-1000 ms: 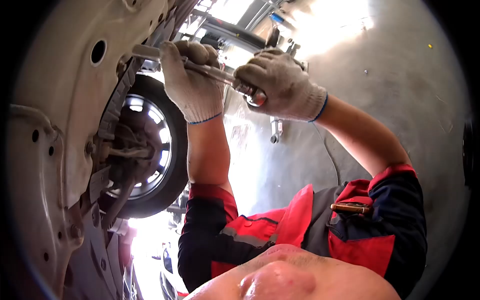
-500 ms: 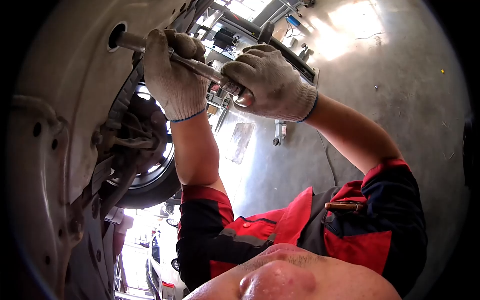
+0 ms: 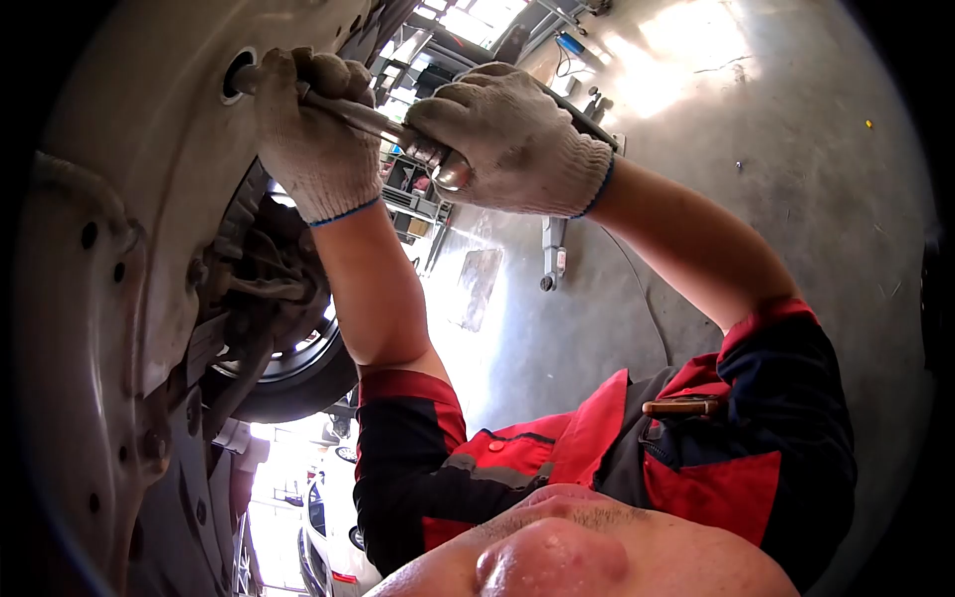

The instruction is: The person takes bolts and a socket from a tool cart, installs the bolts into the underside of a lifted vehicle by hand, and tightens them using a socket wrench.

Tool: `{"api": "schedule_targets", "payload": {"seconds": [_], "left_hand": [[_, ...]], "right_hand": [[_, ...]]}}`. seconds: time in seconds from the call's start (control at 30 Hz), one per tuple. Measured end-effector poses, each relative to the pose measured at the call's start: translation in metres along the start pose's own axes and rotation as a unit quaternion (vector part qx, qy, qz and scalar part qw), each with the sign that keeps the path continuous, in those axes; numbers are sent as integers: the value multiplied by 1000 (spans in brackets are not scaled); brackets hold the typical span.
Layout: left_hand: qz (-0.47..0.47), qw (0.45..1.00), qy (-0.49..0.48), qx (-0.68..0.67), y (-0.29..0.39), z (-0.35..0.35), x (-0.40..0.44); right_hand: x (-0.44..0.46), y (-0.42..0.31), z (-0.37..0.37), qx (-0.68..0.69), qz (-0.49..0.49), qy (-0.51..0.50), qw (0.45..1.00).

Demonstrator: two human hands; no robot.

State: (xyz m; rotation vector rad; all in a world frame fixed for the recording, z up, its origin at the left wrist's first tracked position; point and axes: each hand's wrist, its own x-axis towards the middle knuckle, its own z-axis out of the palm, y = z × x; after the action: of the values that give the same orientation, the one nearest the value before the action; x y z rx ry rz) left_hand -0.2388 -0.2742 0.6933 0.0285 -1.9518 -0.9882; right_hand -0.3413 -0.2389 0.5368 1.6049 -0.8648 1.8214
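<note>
A metal bar-shaped tool (image 3: pixel 355 111) slants across the top of the view. Its far end lies at a round hole (image 3: pixel 239 76) in the vehicle's pale metal panel; how deep it reaches is hidden. My left hand (image 3: pixel 320 149), in a whitish knit glove, is closed around the tool near the hole. Lower right along it, my right hand (image 3: pixel 509 139), gloved too, grips the thicker end, where a rounded shiny metal head (image 3: pixel 451 171) shows below the fingers. The right fingertips are partly hidden.
Vehicle underside (image 3: pixel 149 229) fills the left, with suspension parts (image 3: pixel 267 289) and a wheel (image 3: pixel 298 383) below the left forearm. Beyond are a grey floor (image 3: pixel 796 199), a cable (image 3: pixel 652 308), shelving (image 3: pixel 413 204) and a white car (image 3: pixel 343 547).
Both hands and the tool have shifted left and up in the view. The tool's far end, earlier to the right of the hole, is now at it. Both hands keep their grip.
</note>
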Motion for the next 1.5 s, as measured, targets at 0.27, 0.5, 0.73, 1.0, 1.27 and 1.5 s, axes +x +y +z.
{"api": "schedule_targets", "payload": {"seconds": [0.27, 0.5, 0.73, 1.0, 1.27, 1.5], "left_hand": [[15, 1000, -21, 15, 1, 2, 5], [-20, 966, -183, -179, -9, -8, 22], [-28, 972, -162, -165, -5, -1, 19], [-3, 998, 24, -56, 0, 28, 10], [-7, 1000, 4, 21, 1, 19, 13], [-15, 998, 61, -11, 2, 35, 13]], "right_hand": [[-1, 1, 4, 22, -7, 53, 998], [-2, -1, -5, 338, 200, -91, 915], [-3, -5, -1, 466, 224, -97, 851], [-5, 13, 13, 93, 58, 34, 993], [-13, -7, 20, 383, 258, -42, 886], [-12, -1, 11, 549, 252, -18, 797]]}}
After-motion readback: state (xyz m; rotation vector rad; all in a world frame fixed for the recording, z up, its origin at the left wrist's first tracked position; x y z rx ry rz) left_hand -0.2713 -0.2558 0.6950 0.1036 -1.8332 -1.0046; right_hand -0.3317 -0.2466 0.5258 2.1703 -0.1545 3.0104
